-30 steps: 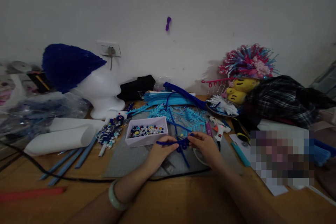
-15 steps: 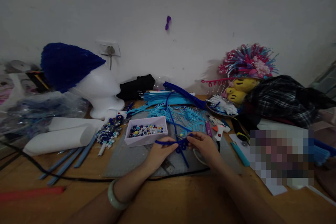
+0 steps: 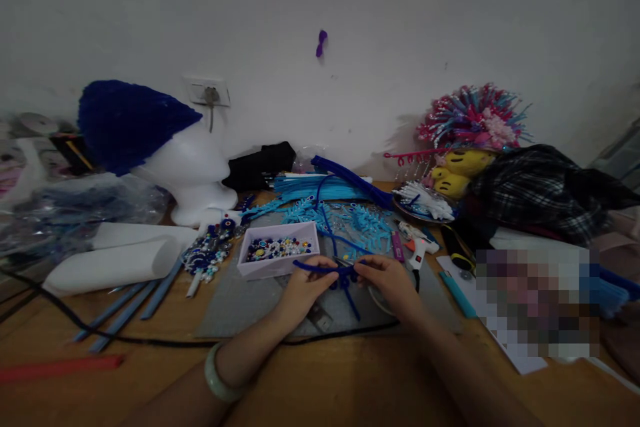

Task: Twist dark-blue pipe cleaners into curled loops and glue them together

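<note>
Fingertips catch my eye first in the head view: the left hand (image 3: 303,288) has thumb and forefinger pinched on a dark blue fuzzy piece (image 3: 345,272), and the right hand (image 3: 393,283) grips it close by, thumb against forefinger, so the two nearly meet. I can't tell how the other fingers lie, since they curl in shadow. Held just above the grey mat (image 3: 227,317), the piece looks to me partly shaped. Small curls seem bent beneath its middle, though their number is too blurred to count; one strand passes left over the left fingers, and another slants down toward the mat with its end free. Those loose lengths look like what remains unworked, and I see no beads on it, though the hands hide part. The box (image 3: 277,269) just left of the pinch is well stocked with mixed beads. Behind the hands, light blue sprigs (image 3: 370,225) look already formed, while straight dark blue stems (image 3: 353,177) lie bundled farther back, apparently unused. A glue gun (image 3: 421,250) rests to the right. Over on the left stands a white foam head (image 3: 187,163) wearing a dark blue cap (image 3: 130,127), with a beaded ornament (image 3: 203,257) lying nearer the mat.
</note>
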### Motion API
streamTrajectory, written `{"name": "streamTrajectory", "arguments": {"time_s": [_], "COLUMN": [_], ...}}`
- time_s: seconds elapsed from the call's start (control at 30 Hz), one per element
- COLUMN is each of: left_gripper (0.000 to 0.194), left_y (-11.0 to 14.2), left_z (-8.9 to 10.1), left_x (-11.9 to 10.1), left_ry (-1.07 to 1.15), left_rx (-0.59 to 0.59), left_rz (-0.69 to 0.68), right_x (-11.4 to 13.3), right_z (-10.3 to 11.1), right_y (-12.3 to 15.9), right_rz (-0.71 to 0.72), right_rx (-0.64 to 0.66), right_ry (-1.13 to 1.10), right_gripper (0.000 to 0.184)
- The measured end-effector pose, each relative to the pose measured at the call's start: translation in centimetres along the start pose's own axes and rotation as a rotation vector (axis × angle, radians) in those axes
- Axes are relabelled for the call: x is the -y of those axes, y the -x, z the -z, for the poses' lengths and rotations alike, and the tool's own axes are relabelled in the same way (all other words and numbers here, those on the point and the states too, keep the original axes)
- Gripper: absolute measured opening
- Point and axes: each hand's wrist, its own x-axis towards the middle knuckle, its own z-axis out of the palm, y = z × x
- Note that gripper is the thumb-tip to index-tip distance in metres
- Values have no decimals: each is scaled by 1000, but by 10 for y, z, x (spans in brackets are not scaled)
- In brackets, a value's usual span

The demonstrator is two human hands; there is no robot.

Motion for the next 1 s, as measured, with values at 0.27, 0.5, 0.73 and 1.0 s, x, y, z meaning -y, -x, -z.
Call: {"name": "streamTrajectory", "arguments": {"time_s": [0.27, 0.5, 0.73, 1.0], "left_gripper": [10, 13, 17, 21], "left_y": [-2, -4, -2, -6], "left_z": [1, 3, 5, 7], "left_x": [7, 12, 12, 11], "left_ry": [4, -14, -52, -73], "left_rx": [-1, -33, -61, -137], "left_rz": [-1, -24, 33, 102], "right_x": [-8, 2, 13, -11], "right_z": [0, 19, 137, 230], "right_y": [-6, 1, 50, 102], "right_rz": [-9, 328, 474, 404], "right_rx": [52, -92, -524, -853], "right_ry": [-53, 400, 839, 1154], "right_gripper": [26, 33, 19, 20]}}
